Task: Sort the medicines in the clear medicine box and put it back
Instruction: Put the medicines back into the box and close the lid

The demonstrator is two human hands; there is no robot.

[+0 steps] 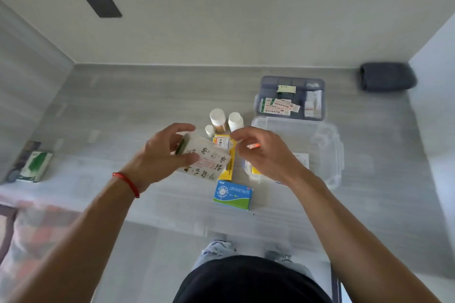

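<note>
My left hand grips a white medicine box with black plant drawings and red lettering, held above the grey counter. My right hand hovers just right of it with loosely curled fingers and holds nothing. Under the hands lie a yellow box and a white-and-yellow box. A blue and green tablet box lies nearer to me. Three white-capped bottles stand behind the hands. The clear medicine box sits open at the right. Its grey tray with sachets lies behind it.
A dark rolled cloth lies in the far right corner. A green and white tissue pack sits at the left counter edge. A dark rectangular panel is set in the back wall. Walls close the counter on three sides.
</note>
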